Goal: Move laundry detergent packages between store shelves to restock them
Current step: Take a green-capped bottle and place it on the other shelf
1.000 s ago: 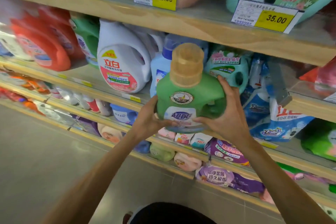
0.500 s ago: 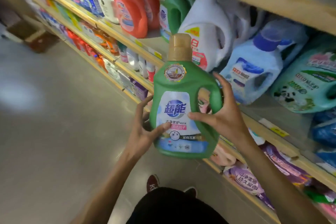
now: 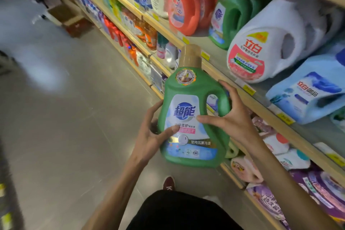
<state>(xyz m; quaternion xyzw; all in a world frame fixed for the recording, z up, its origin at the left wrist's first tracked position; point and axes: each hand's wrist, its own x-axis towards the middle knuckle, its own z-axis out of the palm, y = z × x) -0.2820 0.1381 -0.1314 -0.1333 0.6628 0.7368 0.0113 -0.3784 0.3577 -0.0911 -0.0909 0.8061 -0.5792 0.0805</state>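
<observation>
**Green detergent bottle held in both hands in front of the shelves**

The green bottle (image 3: 186,102) is in the air in the aisle, upright and leaning slightly, its label facing the camera and its tan cap (image 3: 190,56) on top. It sits just in front of the wooden shelf edge (image 3: 261,102) and rests on no shelf.

The left hand (image 3: 149,132) grasps the bottle's lower left side. Its thumb lies flat across the label, pointing right, and its fingers curve round the left wall toward the back, where their tips are hidden. The left forearm comes up from the bottom of the view, with the wrist bent slightly back.

The right hand (image 3: 233,117) grasps the handle (image 3: 222,102) side. Its thumb presses on the front just below the handle opening, pointing left. One finger stretches up along the outer edge of the handle, and the others curl behind it. The right forearm reaches in from the lower right.

On the shelf to the right stand a white bottle (image 3: 261,52), a light blue bottle (image 3: 308,91), an orange bottle (image 3: 183,5) and another green one (image 3: 229,15). Purple pouches (image 3: 317,192) fill a lower shelf. Below the bottle, a dark red shoe (image 3: 169,183) shows on the grey floor (image 3: 74,117).
</observation>
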